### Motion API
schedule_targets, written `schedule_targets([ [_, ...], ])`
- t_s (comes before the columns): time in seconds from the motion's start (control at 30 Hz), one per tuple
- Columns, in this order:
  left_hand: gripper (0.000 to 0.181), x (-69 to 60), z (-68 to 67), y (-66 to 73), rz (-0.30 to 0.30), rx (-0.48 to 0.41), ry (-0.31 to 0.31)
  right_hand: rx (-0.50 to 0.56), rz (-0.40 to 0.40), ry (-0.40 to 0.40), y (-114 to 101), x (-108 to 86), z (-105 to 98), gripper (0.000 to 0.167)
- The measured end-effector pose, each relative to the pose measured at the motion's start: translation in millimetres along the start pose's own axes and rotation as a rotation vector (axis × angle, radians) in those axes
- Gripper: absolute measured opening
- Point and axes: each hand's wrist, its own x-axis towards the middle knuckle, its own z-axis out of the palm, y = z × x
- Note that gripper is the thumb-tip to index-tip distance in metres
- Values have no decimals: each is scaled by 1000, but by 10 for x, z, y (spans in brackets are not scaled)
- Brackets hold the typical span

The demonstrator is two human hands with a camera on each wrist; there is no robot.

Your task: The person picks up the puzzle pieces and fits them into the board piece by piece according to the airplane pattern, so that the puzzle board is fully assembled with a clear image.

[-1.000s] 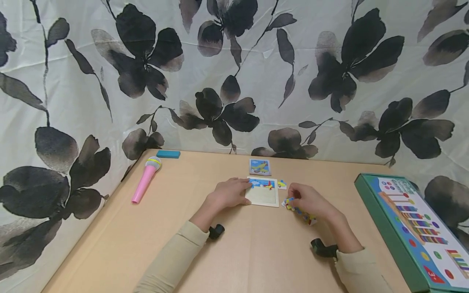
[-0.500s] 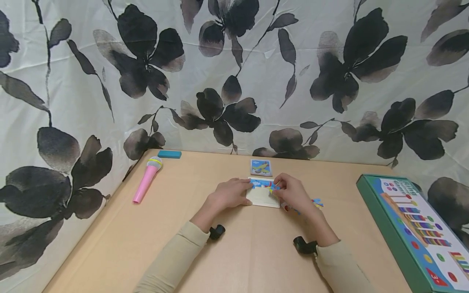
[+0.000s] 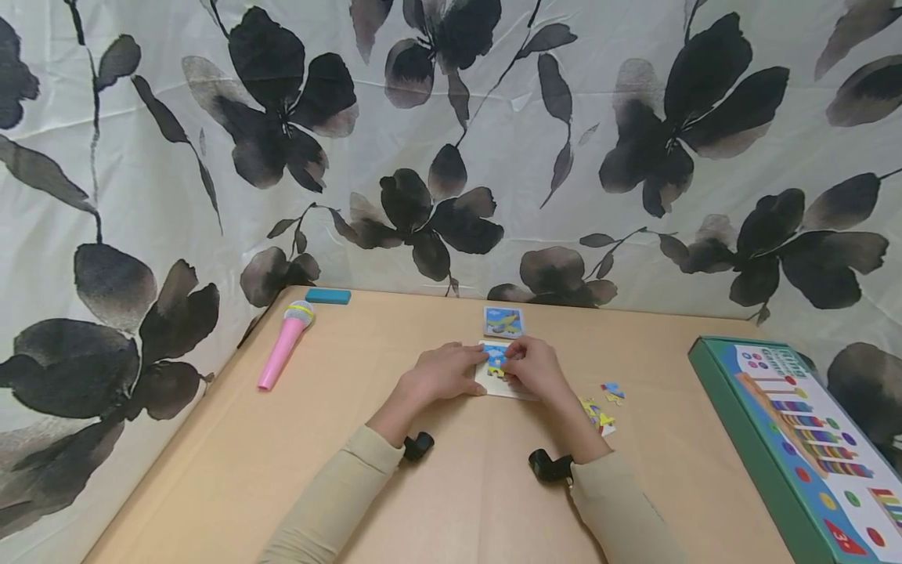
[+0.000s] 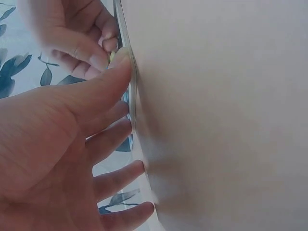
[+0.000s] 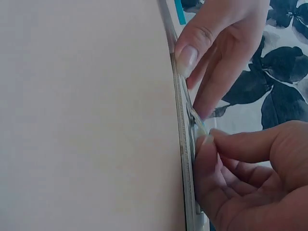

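Note:
A small jigsaw puzzle board (image 3: 493, 387) lies on the table, blue pieces along its far part and pale bare backing nearer the person. My left hand (image 3: 444, 373) rests on the board's left edge, thumb and fingers extended; the left wrist view shows the thumb (image 4: 120, 62) on the rim. Over the board, my right hand (image 3: 539, 370) pinches a puzzle piece (image 5: 199, 121) between thumb and index finger. That piece is tilted against the board in the right wrist view. Its picture is mostly hidden by the fingers.
Loose puzzle pieces (image 3: 596, 415) lie right of the board, beside the right forearm. Behind the board is a picture card (image 3: 503, 322) with a yellow plane. A pink toy microphone (image 3: 285, 348) and a blue block (image 3: 327, 296) lie left; a green box (image 3: 796, 446) stands right.
My right hand has moved left from the loose pieces to the board with a puzzle piece pinched in its fingers. More loose pieces are now uncovered. The left hand has stayed on the board.

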Motion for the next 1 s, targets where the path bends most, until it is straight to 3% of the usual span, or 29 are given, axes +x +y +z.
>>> schedule_targets([
  [0.13,67,8,2,-1,8,3,6,13,33,-3,-39,24,44,9],
  [0.37,68,1,-1,15,21,1,6,-65,1,35,-55,42,97,3],
  [0.67,68,-10,5,21,36,57,-3,-136,15,66,-78,64,168,5],
  [1.0,68,-18,11,8,29,76,-11,-240,-38,-5,-141,23,174,14],
])
